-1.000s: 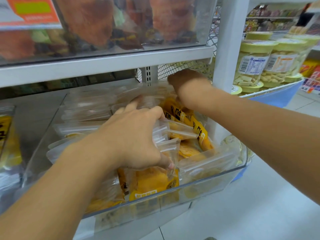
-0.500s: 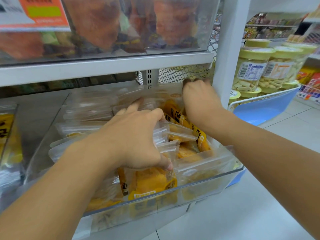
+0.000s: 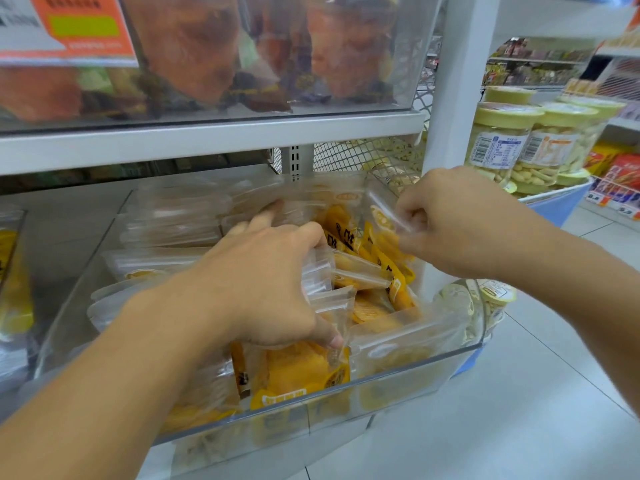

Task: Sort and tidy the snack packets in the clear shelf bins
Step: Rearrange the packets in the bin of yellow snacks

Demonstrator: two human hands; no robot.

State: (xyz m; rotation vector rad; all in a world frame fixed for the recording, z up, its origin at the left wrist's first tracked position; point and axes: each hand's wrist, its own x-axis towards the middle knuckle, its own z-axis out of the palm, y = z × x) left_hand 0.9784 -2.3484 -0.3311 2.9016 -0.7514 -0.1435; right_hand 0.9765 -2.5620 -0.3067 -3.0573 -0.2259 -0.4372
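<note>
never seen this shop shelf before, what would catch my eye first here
Two bare forearms reach into a clear bin of yellow snack packets at centre. The left hand grips a bunch of packet tops; the right hand pinches one clear packet at the bin's back right. Yellow-lidded jars stand at right.

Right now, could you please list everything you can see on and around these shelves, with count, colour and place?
Clear plastic shelf bin: one, transparent, on the lower shelf, pulled forward.
Yellow snack packets with clear tops: many, uncountable, inside that bin.
Upper clear bin of orange-brown snack bags: one bin, several bags, on the shelf above.
Orange and white price sign: one, on the upper bin's front, top left.
White metal shelf upright: one, right of the bins.
Clear jars with pale yellow lids: several, right background.
Small clear packet: one, pinched in the right hand.
Left hand: grips the packet tops in the bin.
Right hand: above the bin's back right.
</note>
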